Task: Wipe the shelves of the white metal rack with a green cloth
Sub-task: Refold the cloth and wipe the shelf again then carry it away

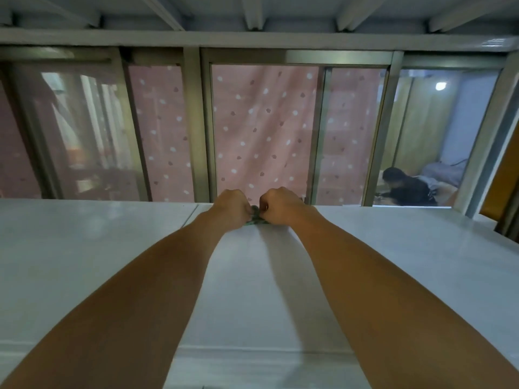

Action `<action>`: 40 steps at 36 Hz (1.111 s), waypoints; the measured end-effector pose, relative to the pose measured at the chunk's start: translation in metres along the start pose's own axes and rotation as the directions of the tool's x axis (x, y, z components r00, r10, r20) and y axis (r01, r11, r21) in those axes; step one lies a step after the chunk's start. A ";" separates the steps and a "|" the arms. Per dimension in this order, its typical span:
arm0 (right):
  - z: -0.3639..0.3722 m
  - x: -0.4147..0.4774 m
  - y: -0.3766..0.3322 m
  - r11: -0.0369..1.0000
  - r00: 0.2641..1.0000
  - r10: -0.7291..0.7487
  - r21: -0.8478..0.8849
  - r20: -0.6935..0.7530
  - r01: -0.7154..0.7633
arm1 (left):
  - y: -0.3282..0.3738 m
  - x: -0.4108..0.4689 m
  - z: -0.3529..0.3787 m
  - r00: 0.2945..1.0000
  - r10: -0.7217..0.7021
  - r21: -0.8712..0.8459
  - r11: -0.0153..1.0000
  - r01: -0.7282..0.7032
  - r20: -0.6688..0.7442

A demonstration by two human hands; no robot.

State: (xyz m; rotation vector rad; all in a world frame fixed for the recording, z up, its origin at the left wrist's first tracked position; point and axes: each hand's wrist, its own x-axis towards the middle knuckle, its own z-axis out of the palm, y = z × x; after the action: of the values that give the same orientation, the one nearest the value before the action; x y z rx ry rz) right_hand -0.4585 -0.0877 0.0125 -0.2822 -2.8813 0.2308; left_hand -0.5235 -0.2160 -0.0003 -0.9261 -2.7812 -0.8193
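Left hand (230,208) and right hand (278,206) are both gripping the bunched green cloth (256,217), fingers curled, cloth sitting between them on the shelf (84,248).

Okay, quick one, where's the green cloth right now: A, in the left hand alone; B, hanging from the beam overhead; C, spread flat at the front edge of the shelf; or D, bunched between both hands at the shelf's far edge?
D: the green cloth shows as a small bunch between the left hand and the right hand, both curled on it at the far edge of the white shelf.
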 end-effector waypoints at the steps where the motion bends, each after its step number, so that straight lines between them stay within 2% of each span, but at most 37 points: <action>1: -0.001 -0.008 -0.002 1.000 1.000 0.002 0.002 0.000 -0.002 | 0.002 -0.007 -0.001 1.000 0.005 -0.004 1.000 -0.005 0.000; 9: -0.010 -0.083 -0.028 1.000 1.000 0.000 -0.012 -0.029 -0.001 | 0.010 -0.081 -0.014 1.000 0.007 -0.030 1.000 -0.007 0.003; 25: -0.026 -0.238 -0.080 1.000 0.998 -0.003 0.001 -0.056 0.003 | 0.032 -0.240 -0.045 0.998 0.045 0.032 0.998 -0.046 0.035; 31: -0.036 -0.270 -0.086 1.000 0.999 0.002 -0.002 -0.039 -0.002 | 0.040 -0.273 -0.049 0.995 0.095 -0.018 0.995 -0.094 0.019; 40: -0.039 -0.292 -0.080 0.998 0.997 0.045 -0.030 -0.062 -0.047 | 0.060 -0.286 -0.046 0.996 0.087 -0.015 0.996 -0.086 0.027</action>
State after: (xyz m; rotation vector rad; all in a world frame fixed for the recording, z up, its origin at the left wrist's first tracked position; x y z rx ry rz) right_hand -0.1841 -0.2213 0.0004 -0.3553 -2.8223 0.1816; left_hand -0.2602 -0.3510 -0.0063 -1.0597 -2.7395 -0.8194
